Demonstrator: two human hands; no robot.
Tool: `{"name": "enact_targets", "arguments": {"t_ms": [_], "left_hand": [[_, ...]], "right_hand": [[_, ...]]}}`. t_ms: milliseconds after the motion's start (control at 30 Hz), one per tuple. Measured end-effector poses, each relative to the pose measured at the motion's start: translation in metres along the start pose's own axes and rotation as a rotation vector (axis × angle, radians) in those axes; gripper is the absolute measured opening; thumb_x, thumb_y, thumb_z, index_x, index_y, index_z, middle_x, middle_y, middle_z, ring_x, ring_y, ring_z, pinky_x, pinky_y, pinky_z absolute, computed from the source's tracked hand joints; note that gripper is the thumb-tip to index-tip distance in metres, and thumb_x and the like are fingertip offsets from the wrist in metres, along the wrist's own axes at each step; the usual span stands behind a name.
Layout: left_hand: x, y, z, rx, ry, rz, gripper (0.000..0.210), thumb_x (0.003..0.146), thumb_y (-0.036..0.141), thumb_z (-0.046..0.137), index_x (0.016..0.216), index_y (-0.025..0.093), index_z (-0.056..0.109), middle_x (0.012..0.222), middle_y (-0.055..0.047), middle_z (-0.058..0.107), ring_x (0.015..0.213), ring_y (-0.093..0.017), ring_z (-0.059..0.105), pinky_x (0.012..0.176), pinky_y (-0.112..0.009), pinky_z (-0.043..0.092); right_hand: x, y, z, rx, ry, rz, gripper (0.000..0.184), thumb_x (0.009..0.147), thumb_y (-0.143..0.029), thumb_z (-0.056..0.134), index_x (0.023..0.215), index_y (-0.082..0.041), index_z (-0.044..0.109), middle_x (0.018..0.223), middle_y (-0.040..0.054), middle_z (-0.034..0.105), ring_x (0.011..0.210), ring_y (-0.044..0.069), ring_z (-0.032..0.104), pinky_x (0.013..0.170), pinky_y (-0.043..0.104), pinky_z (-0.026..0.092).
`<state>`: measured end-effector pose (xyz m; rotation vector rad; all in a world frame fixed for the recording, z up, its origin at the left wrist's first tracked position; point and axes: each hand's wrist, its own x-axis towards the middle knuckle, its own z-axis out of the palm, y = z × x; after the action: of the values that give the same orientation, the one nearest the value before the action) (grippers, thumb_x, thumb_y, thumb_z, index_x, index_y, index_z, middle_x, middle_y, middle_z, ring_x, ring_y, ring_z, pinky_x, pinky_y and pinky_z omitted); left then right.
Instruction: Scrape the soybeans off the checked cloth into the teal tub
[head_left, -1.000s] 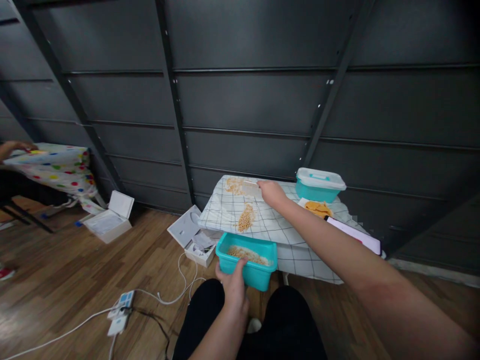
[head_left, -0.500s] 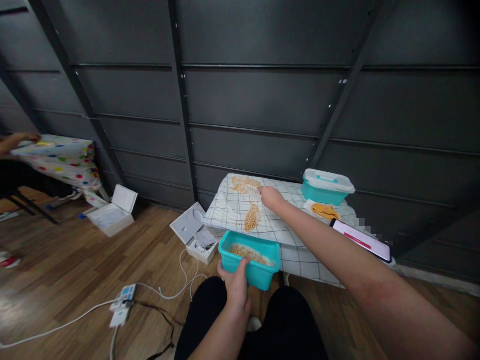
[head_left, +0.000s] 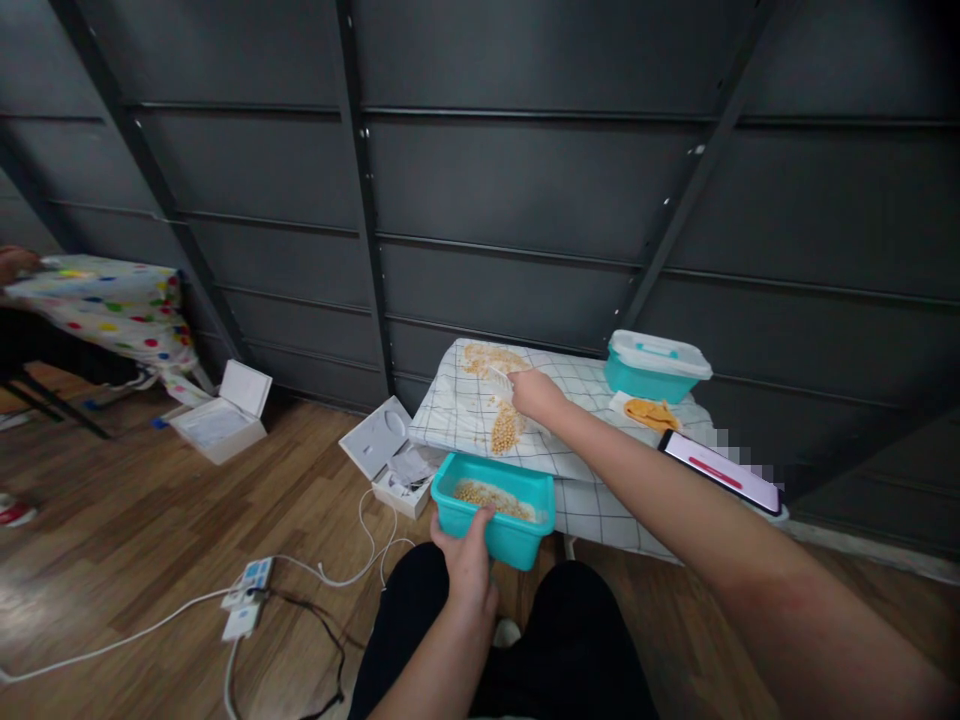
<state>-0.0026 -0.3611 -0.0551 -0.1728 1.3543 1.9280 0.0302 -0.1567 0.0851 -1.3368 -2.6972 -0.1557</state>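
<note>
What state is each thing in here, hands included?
Near teal tub: open, partly filled with grains
Left hand: gripping the near tub
Right hand: gripping a white tool
Spilled grains: loose on the checked cloth
Far teal tub: lid on
Orange cloth: crumpled
Phone: screen lit
Nearer white box: open
Farther white box: open
Power strip: cords attached

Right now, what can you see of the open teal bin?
The open teal bin is a roughly rectangular, plastic-looking tub with a rim. Tan grains and paler bits lie inside. It is roughly upright at the near edge of the checked cloth; whether they touch is unclear. The left hand holds its near side, thumb at the rim; its underside is hidden.
</note>
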Motion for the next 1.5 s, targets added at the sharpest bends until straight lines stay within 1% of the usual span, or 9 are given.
{"name": "enact_targets", "arguments": {"t_ms": [233, 500, 600, 733, 900, 1067, 1333, 1433, 1500], "left_hand": [[-0.001, 0.004, 0.000, 0.020, 0.004, -0.003, 0.090, 0.065, 0.017, 0.082, 0.137, 0.028, 0.029, 0.105, -0.006, 0.065, 0.086, -0.020, 0.068, 0.079, -0.036, 0.056], [-0.003, 0.005, -0.001, 0.002, -0.005, -0.008, 0.093, 0.065, 0.016, 0.082, 0.139, 0.029, 0.026, 0.108, -0.006, 0.065, 0.087, -0.020, 0.068, 0.081, -0.036, 0.055], [-0.001, 0.004, -0.001, -0.008, -0.010, -0.005, 0.096, 0.065, 0.017, 0.082, 0.140, 0.029, 0.024, 0.106, -0.005, 0.066, 0.088, -0.020, 0.068, 0.079, -0.036, 0.056], [0.001, 0.002, 0.000, 0.005, -0.002, 0.012, 0.090, 0.063, 0.017, 0.082, 0.136, 0.029, 0.029, 0.104, -0.004, 0.065, 0.088, -0.020, 0.068, 0.078, -0.035, 0.055], [0.003, 0.001, 0.002, 0.011, 0.014, 0.005, 0.090, 0.062, 0.017, 0.083, 0.134, 0.028, 0.031, 0.104, -0.005, 0.065, 0.086, -0.020, 0.067, 0.075, -0.034, 0.055], [0.000, 0.002, 0.006, 0.036, 0.039, 0.009, 0.093, 0.062, 0.018, 0.083, 0.136, 0.027, 0.029, 0.106, -0.006, 0.064, 0.086, -0.020, 0.067, 0.074, -0.033, 0.055], [0.004, 0.000, 0.014, 0.043, 0.048, 0.013, 0.096, 0.061, 0.018, 0.083, 0.137, 0.028, 0.027, 0.106, -0.005, 0.064, 0.086, -0.020, 0.067, 0.071, -0.033, 0.056], [0.007, 0.000, 0.014, 0.024, 0.044, 0.016, 0.095, 0.061, 0.018, 0.084, 0.137, 0.027, 0.027, 0.106, -0.006, 0.064, 0.085, -0.020, 0.067, 0.071, -0.033, 0.056], [0.009, 0.000, 0.014, 0.021, 0.040, 0.023, 0.093, 0.061, 0.018, 0.084, 0.135, 0.027, 0.029, 0.107, -0.006, 0.064, 0.085, -0.020, 0.067, 0.071, -0.033, 0.055]], "right_hand": [[-0.010, -0.017, -0.007, 0.004, 0.000, 0.069, 0.035, 0.079, -0.010, 0.050, 0.108, -0.007, 0.069, 0.101, 0.0208, 0.070, 0.094, 0.028, 0.067, 0.080, 0.031, 0.049], [-0.018, -0.028, -0.012, 0.024, 0.009, 0.143, 0.033, 0.083, -0.015, 0.051, 0.108, -0.005, 0.070, 0.104, 0.0233, 0.069, 0.099, 0.030, 0.065, 0.085, 0.032, 0.048], [-0.022, -0.032, -0.017, 0.016, 0.006, 0.146, 0.033, 0.083, -0.016, 0.051, 0.108, -0.005, 0.069, 0.101, 0.0226, 0.070, 0.097, 0.028, 0.066, 0.083, 0.030, 0.049], [-0.030, -0.038, -0.024, 0.012, -0.013, 0.142, 0.034, 0.083, -0.017, 0.053, 0.111, -0.004, 0.068, 0.102, 0.0225, 0.070, 0.099, 0.027, 0.066, 0.084, 0.029, 0.048], [-0.041, -0.044, -0.032, 0.022, -0.021, 0.134, 0.032, 0.083, -0.016, 0.052, 0.109, -0.004, 0.069, 0.106, 0.0240, 0.069, 0.101, 0.028, 0.066, 0.086, 0.030, 0.047], [-0.053, -0.048, -0.037, 0.027, -0.019, 0.129, 0.030, 0.083, -0.014, 0.052, 0.105, -0.005, 0.071, 0.101, 0.0228, 0.070, 0.098, 0.027, 0.066, 0.084, 0.029, 0.048], [-0.058, -0.040, -0.045, 0.024, 0.041, 0.103, 0.030, 0.084, -0.013, 0.047, 0.101, -0.006, 0.071, 0.098, 0.0226, 0.070, 0.092, 0.030, 0.067, 0.078, 0.034, 0.049], [-0.048, -0.030, -0.043, 0.026, 0.085, 0.068, 0.033, 0.086, -0.015, 0.045, 0.109, -0.008, 0.069, 0.098, 0.0203, 0.071, 0.091, 0.029, 0.067, 0.079, 0.033, 0.048], [-0.038, -0.022, -0.036, 0.050, 0.115, 0.000, 0.036, 0.088, -0.015, 0.044, 0.117, -0.013, 0.066, 0.103, 0.0163, 0.071, 0.094, 0.027, 0.066, 0.080, 0.033, 0.048]]}}
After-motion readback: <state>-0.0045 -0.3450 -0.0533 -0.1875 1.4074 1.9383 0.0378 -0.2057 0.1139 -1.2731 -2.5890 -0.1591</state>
